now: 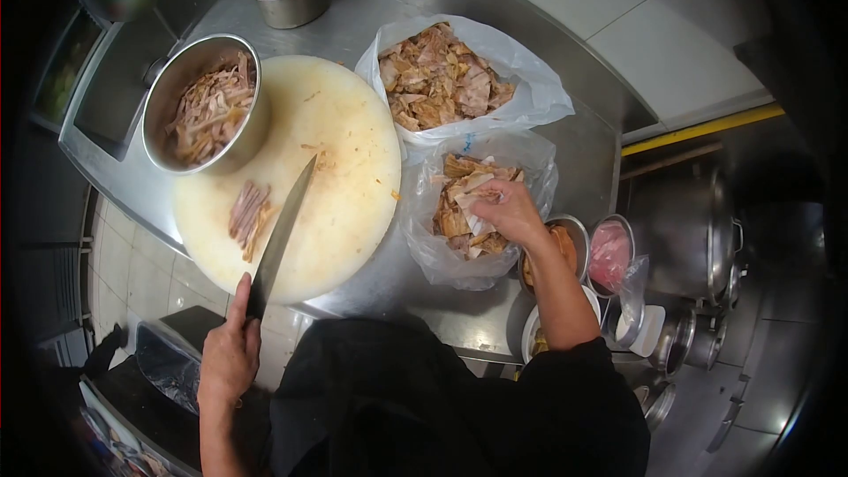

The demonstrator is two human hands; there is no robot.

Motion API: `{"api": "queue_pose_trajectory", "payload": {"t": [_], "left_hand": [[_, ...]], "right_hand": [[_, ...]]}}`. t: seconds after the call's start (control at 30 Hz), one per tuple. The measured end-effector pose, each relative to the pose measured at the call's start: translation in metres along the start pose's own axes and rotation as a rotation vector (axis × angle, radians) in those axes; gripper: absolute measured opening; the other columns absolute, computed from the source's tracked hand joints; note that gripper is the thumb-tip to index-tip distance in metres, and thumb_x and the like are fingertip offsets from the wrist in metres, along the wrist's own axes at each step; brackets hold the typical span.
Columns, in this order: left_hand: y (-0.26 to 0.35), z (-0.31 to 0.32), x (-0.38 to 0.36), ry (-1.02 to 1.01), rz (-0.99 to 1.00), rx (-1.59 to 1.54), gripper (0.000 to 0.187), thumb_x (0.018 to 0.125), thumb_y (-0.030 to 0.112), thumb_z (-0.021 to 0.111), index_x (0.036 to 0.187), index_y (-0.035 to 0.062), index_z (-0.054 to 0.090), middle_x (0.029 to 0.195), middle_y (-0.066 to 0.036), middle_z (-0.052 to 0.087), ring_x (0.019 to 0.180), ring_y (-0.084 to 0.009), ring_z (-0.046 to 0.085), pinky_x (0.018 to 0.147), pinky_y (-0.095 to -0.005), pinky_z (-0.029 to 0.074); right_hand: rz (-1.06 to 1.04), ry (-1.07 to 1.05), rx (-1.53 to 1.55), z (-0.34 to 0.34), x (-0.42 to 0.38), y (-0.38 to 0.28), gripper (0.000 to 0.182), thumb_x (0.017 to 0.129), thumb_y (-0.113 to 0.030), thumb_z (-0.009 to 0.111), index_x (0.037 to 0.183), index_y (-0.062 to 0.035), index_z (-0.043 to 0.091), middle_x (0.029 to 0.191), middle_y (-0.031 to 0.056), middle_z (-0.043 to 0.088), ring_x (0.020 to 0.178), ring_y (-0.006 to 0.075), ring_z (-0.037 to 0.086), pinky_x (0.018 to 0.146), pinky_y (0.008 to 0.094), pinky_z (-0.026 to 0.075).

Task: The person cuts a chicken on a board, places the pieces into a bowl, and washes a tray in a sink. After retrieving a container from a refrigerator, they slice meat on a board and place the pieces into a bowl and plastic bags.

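Observation:
My left hand (228, 358) is closed round the black handle of a kitchen knife (284, 223), index finger stretched along it. The blade lies over a round white cutting board (353, 150), tip towards its middle. Left of the blade is a small pile of sliced meat strips (251, 214). My right hand (505, 208) reaches into the nearer clear plastic bag (420, 252), fingers pinched on a pale piece of meat (466, 203). Brown cooked meat pieces (450, 228) fill that bag. At the board's upper left stands a steel pot (157, 124) holding meat strips (212, 110).
Behind is another plastic bag (548, 93) of cooked meat. A steel bowl (296, 11) with red contents stands at the back. Bowls, one with pink meat (609, 252), line the right, beside a large stockpot (689, 238). A sink (115, 88) is at left.

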State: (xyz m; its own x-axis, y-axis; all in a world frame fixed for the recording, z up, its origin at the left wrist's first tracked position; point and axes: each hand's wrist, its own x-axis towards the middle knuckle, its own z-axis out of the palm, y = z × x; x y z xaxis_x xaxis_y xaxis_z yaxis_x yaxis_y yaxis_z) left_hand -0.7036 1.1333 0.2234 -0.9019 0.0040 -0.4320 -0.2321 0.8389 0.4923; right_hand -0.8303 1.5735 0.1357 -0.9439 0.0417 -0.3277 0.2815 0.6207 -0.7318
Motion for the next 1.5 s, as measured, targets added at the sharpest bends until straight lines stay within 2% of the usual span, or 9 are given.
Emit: {"api": "queue_pose_trajectory", "payload": {"t": [0.33,0.47,0.57,0.67,0.87,1.17,1.27,1.4,1.5], "left_hand": [[0.000,-0.001,0.002,-0.007,0.004,0.041,0.066,0.090,0.006,0.053,0.151,0.0222,0.030,0.084,-0.032,0.063,0.082,-0.0499,0.060,0.073,-0.0538,0.046],[0.002,-0.002,0.003,-0.009,0.018,0.020,0.066,0.090,0.006,0.053,0.150,0.0217,0.030,0.083,-0.031,0.063,0.081,-0.0493,0.061,0.072,-0.0532,0.047],[0.005,-0.002,0.002,-0.011,0.002,0.024,0.067,0.089,0.006,0.054,0.150,0.0216,0.031,0.081,-0.030,0.063,0.079,-0.0486,0.061,0.071,-0.0529,0.047],[0.004,0.000,0.001,0.004,0.007,0.029,0.068,0.089,0.006,0.055,0.151,0.0224,0.030,0.079,-0.029,0.063,0.077,-0.0480,0.061,0.070,-0.0528,0.047],[-0.002,0.002,0.001,0.009,0.014,0.025,0.069,0.089,0.006,0.055,0.151,0.0237,0.029,0.079,-0.029,0.063,0.076,-0.0480,0.061,0.069,-0.0534,0.047],[0.000,-0.002,0.003,-0.012,0.031,0.043,0.069,0.089,0.007,0.055,0.151,0.0234,0.028,0.080,-0.029,0.063,0.077,-0.0484,0.061,0.070,-0.0536,0.047],[-0.001,-0.002,0.002,-0.014,0.036,0.027,0.069,0.089,0.007,0.055,0.151,0.0228,0.028,0.080,-0.029,0.063,0.077,-0.0481,0.061,0.070,-0.0535,0.047],[0.000,-0.001,0.001,-0.002,0.024,0.018,0.069,0.090,0.006,0.055,0.151,0.0216,0.029,0.079,-0.029,0.063,0.076,-0.0479,0.061,0.070,-0.0533,0.047],[-0.003,0.002,0.002,0.019,0.040,-0.025,0.067,0.090,0.006,0.055,0.151,0.0212,0.030,0.077,-0.029,0.062,0.075,-0.0479,0.061,0.069,-0.0532,0.046]], "right_hand": [[-0.320,0.350,-0.335,-0.067,0.020,-0.080,0.031,0.081,-0.022,0.069,0.099,0.0023,0.068,0.094,0.0229,0.068,0.086,0.0401,0.065,0.078,0.0431,0.051],[-0.358,0.334,-0.555,-0.062,0.129,-0.066,0.020,0.085,-0.012,0.060,0.091,0.0046,0.068,0.082,0.0217,0.069,0.076,0.0344,0.068,0.068,0.0415,0.052],[0.284,0.014,-0.153,-0.047,0.191,-0.066,0.019,0.088,-0.011,0.061,0.094,0.0068,0.066,0.081,0.0194,0.070,0.065,0.0253,0.069,0.050,0.0360,0.050],[0.227,-0.041,-0.315,-0.034,0.243,-0.026,0.020,0.084,-0.012,0.067,0.092,0.0062,0.064,0.069,0.0123,0.065,0.054,0.0176,0.061,0.040,0.0317,0.042],[0.288,-0.035,-0.031,-0.067,0.181,-0.055,0.020,0.080,-0.012,0.074,0.093,-0.0008,0.064,0.064,0.0024,0.055,0.046,0.0109,0.043,0.041,0.0270,0.033],[-0.014,0.184,0.353,-0.081,0.129,-0.046,0.033,0.080,-0.013,0.073,0.110,-0.0006,0.064,0.081,0.0034,0.063,0.064,0.0113,0.054,0.056,0.0257,0.043],[-0.158,0.253,0.019,-0.083,0.077,-0.076,0.036,0.080,-0.013,0.072,0.113,-0.0019,0.063,0.087,0.0017,0.063,0.071,0.0109,0.055,0.064,0.0262,0.047],[-0.492,0.404,-0.352,-0.065,0.005,-0.064,0.027,0.080,-0.015,0.069,0.103,-0.0019,0.065,0.110,0.0132,0.062,0.092,0.0283,0.063,0.080,0.0338,0.052],[-0.471,0.059,-0.604,-0.047,-0.031,-0.048,0.023,0.081,-0.020,0.069,0.097,-0.0031,0.066,0.115,0.0167,0.059,0.100,0.0362,0.060,0.086,0.0393,0.050]]}}
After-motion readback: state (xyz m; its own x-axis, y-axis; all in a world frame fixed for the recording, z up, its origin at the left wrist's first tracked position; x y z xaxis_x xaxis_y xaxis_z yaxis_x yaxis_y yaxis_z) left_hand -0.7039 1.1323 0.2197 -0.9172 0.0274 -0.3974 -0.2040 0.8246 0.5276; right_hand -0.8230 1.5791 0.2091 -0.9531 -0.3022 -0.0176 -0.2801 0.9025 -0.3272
